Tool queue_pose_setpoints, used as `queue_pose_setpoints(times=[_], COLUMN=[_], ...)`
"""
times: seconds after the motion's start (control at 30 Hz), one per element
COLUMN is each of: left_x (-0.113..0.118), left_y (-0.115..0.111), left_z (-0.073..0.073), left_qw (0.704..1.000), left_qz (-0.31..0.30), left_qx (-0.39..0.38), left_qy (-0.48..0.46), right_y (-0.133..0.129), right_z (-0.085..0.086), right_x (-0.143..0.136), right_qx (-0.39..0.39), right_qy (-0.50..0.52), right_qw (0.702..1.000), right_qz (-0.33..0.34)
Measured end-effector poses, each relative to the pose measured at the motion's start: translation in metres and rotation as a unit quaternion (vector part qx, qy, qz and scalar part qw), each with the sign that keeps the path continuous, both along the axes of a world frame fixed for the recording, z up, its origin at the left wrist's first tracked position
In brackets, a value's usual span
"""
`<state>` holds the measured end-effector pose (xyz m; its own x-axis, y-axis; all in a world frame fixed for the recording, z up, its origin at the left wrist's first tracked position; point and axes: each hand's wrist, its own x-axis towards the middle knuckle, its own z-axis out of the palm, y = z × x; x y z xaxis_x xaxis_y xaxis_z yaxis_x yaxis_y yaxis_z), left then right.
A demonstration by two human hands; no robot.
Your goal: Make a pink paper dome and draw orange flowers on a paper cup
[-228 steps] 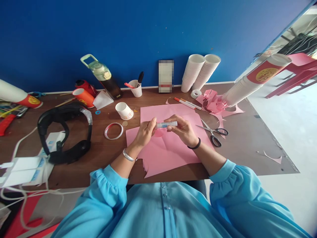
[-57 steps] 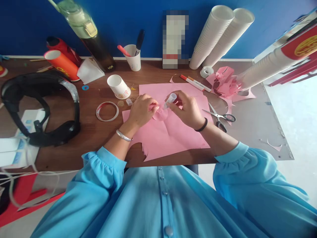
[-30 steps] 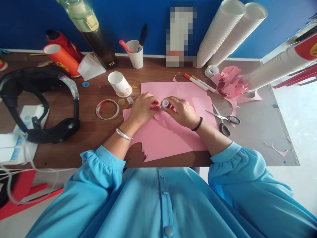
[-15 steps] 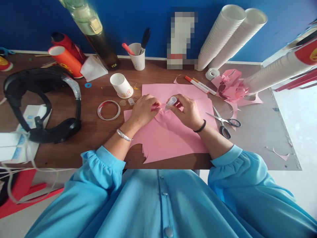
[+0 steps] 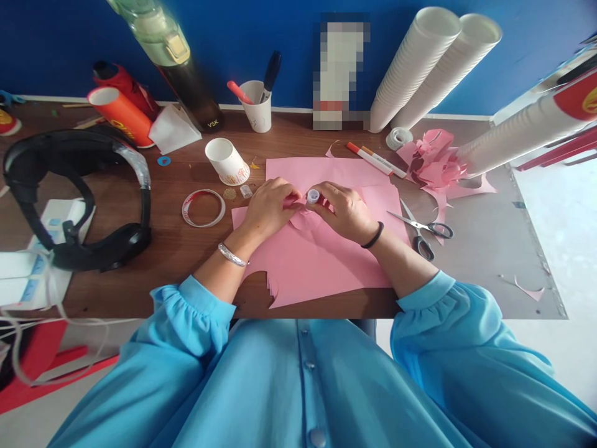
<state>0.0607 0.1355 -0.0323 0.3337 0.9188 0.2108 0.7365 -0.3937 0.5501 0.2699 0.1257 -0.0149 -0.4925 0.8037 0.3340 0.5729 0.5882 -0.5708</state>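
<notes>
Over a stack of pink paper sheets (image 5: 321, 267) on the desk, my two hands work close together. My right hand (image 5: 345, 211) is closed round a small white glue stick (image 5: 313, 196), whose round end faces up toward me. Its lower end points down at a small cut piece of pink paper (image 5: 303, 220). My left hand (image 5: 273, 205) pinches the edge of that piece between thumb and fingers. The exact contact between glue and paper is hidden by the fingers. A small clear cap (image 5: 245, 191) lies just left of the sheets.
Scissors (image 5: 422, 230) lie open at the right, near pink scraps (image 5: 436, 155) and markers (image 5: 373, 160). A paper cup (image 5: 227, 163) and a tape roll (image 5: 204, 208) are at the left, beyond them a black headset (image 5: 140, 205). Cup stacks (image 5: 415, 68) stand behind.
My right hand has shifted slightly left and tipped the glue stick, so its round end now faces me more and sits nearer my left fingers. My left hand has hardly moved.
</notes>
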Motion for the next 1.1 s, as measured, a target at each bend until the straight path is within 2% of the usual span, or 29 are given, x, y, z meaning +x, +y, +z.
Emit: queue_pose_setpoints(times=[0.4,0.7,0.77,0.93,1.1], left_x=[-0.001,-0.003,-0.002,-0.001,0.000], left_y=[-0.001,0.000,0.000,-0.001,-0.001], left_z=[0.001,-0.001,-0.001,0.001,0.005], left_qw=[1.000,1.000,1.000,1.000,1.000], left_qz=[-0.005,-0.011,-0.006,-0.003,-0.002], left_qx=[-0.003,-0.002,-0.006,-0.012,-0.018], left_qy=[0.002,0.006,0.006,-0.002,0.001], right_y=[0.001,0.002,0.002,-0.004,-0.007], right_z=[0.002,0.003,0.008,0.022,0.008], right_x=[0.008,0.014,0.018,0.021,0.002], right_qx=[-0.004,0.023,0.034,0.038,0.016], right_qy=[-0.011,-0.045,-0.028,0.093,0.059], right_qw=[1.000,0.998,0.998,0.990,0.998], right_qz=[-0.025,-0.026,-0.036,-0.102,-0.028])
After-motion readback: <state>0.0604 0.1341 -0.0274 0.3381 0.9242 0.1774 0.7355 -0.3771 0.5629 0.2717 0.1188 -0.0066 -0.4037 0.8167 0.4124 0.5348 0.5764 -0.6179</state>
